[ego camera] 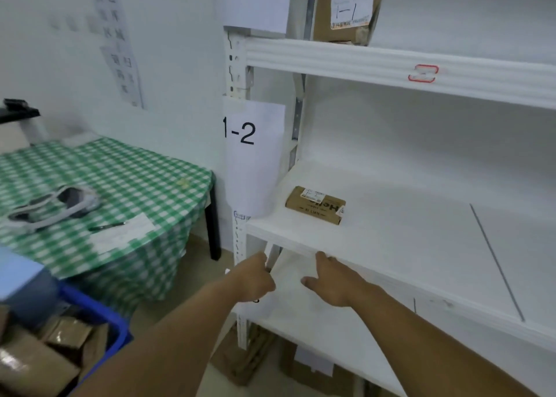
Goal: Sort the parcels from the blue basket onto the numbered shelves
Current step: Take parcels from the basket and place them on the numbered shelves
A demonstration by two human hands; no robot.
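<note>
My left hand (255, 279) and my right hand (331, 279) both reach into the shelf level under the board marked 1-2 (240, 133). Between them lies a white flat parcel (288, 285). The left fingers curl round its left edge. The right hand lies flat on it, fingertips hidden under the shelf board (391, 246). A small brown box (316, 205) marked 1-2 lies on the board above. A taller brown box (346, 5) marked 1-1 stands on the top level. The blue basket (99, 315) with several brown parcels is at the lower left.
A table with a green checked cloth (120, 180) stands left of the shelf, with a pen, a paper and a grey device on it. Brown cartons (246, 357) sit on the floor beneath the shelf. A black table leg (213, 228) stands close to the shelf post.
</note>
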